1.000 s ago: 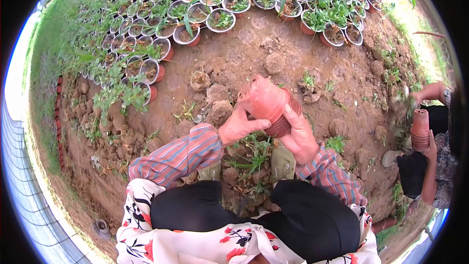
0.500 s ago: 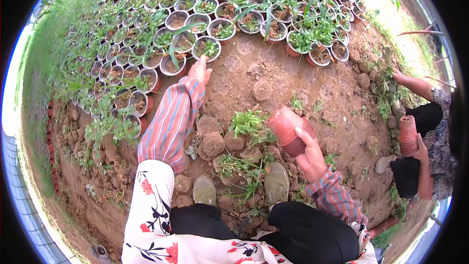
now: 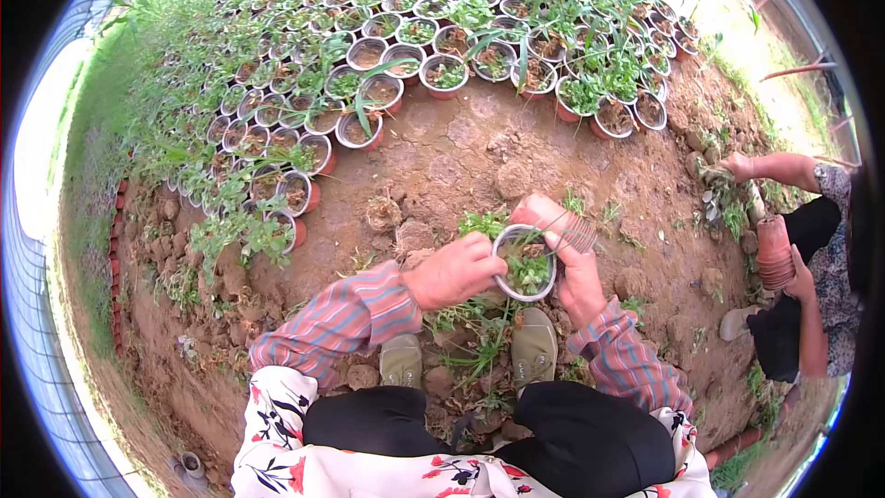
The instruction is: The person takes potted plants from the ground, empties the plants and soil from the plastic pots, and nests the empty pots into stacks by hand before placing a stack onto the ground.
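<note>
My left hand pinches the left rim of a pot with green seedlings, held in front of me above my shoes. My right hand is wrapped round a stack of empty red-brown pots, its thumb close to the seedling pot's right rim. The stack lies tilted behind the seedling pot, which partly hides it. Below both hands, loose green plants lie on the soil between the shoes.
Many rows of potted plants stand on the ground ahead. Soil clods lie near my hands. At the right a co-worker's hand holds another stack of pots; their other hand is at a clump of plants.
My left hand has come back from the front row with a seedling pot, now beside the stack. My right hand still holds the stack. The co-worker's far hand has moved slightly.
</note>
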Motion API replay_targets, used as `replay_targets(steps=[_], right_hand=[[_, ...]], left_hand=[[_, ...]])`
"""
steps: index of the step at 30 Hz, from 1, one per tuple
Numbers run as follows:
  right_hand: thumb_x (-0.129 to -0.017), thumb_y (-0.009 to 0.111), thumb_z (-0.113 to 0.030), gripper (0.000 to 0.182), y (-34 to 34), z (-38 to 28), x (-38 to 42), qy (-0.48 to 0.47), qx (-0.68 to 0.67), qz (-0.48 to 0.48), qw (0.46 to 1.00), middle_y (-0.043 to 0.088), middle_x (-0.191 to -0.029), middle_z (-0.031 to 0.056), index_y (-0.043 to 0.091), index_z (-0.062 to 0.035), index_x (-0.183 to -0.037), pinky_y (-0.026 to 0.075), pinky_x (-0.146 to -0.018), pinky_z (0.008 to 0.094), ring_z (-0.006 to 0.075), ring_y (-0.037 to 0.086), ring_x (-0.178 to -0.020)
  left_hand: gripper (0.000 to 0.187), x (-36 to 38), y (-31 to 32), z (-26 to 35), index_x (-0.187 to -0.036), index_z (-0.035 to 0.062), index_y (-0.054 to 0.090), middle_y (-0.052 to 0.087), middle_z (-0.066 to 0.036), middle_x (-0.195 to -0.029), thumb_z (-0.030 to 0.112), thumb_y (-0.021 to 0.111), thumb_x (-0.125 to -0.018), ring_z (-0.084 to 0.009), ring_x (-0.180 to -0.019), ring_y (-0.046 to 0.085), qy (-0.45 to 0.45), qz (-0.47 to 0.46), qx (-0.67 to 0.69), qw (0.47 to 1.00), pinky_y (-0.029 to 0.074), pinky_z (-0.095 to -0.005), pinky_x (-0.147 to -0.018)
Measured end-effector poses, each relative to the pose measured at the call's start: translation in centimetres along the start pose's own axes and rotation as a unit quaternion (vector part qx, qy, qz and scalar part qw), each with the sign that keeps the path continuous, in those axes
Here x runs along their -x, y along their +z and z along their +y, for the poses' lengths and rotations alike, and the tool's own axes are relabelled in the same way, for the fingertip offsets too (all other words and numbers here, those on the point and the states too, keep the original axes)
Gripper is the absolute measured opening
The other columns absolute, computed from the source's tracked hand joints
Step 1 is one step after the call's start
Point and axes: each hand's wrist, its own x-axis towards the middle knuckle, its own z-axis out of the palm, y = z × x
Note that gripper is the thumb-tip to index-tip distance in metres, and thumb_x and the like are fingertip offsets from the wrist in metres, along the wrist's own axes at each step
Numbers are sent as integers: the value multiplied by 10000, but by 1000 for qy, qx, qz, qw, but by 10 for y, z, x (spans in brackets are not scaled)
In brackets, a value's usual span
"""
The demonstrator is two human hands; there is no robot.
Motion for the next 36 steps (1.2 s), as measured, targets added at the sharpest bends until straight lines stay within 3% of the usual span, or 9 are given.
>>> replay_targets(steps=[2,4,5,8,9,14,17,25,36], right_hand=[[-804,669,-109,499,11,-3,12,12,-3,-25,1000,568,-1232,106,485,12,-1252,412,-1015,371,233,552,-1136],[-776,690,-103,480,20,3,23,15,9,-39,999,566,-1236,105,514,5,-1209,410,-1013,366,232,548,-1139],[-765,687,-95,412,26,5,29,42,-9,-6,999,571,-1225,99,559,0,-1145,407,-1009,364,222,542,-1144],[-736,717,-47,391,34,18,28,1,9,-48,999,613,-1111,57,591,-16,-1105,435,-939,338,177,576,-1033],[-726,726,-35,389,39,14,28,-5,12,-58,998,624,-1080,47,600,-21,-1094,440,-921,331,166,585,-1001],[-729,712,-26,438,42,-3,23,10,26,-26,999,639,-1075,63,574,-15,-1145,468,-914,339,179,612,-990],[-753,683,-10,470,29,-14,18,-27,-12,8,1000,624,-1132,100,535,1,-1198,487,-915,348,207,619,-1018],[-775,658,0,476,25,-23,18,-28,-22,14,999,605,-1172,105,511,9,-1227,482,-926,341,213,603,-1057],[-764,691,-1,412,20,-20,21,-4,3,49,999,633,-1083,63,556,1,-1153,497,-872,322,175,618,-969]], left_hand=[[342,12,6,11,-1048,93,507,498,-74,-873,133,690,-763,-236,-838,518,-10,17,-27,999,454,-362,-760],[361,28,29,19,-1074,86,470,503,-34,-913,119,695,-793,-178,-911,521,-302,283,448,792,465,-373,-835],[494,41,47,0,-1199,88,423,536,-44,-1049,269,698,-831,-130,-965,539,-305,281,412,811,506,-368,-844],[791,50,39,35,-1407,166,300,494,-89,-1310,715,326,-838,-206,-1106,567,-342,123,784,504,551,-362,-805],[788,55,38,33,-1422,200,282,493,-79,-1318,734,219,-845,-231,-1087,583,-330,111,800,489,554,-394,-801],[682,57,28,14,-1410,113,282,457,-92,-1346,603,224,-938,-246,-1167,515,-342,168,706,597,446,-428,-964],[556,64,9,-2,-1367,83,303,461,-85,-1278,456,402,-966,-159,-1194,436,-311,157,458,818,372,-357,-998],[626,62,15,-36,-1283,76,392,489,-70,-1138,270,731,-794,-160,-1022,496,-308,148,182,922,417,-326,-900],[597,47,17,-25,-1232,177,504,459,-144,-979,493,673,-754,-345,-847,571,-337,4,-30,941,465,-420,-761]])
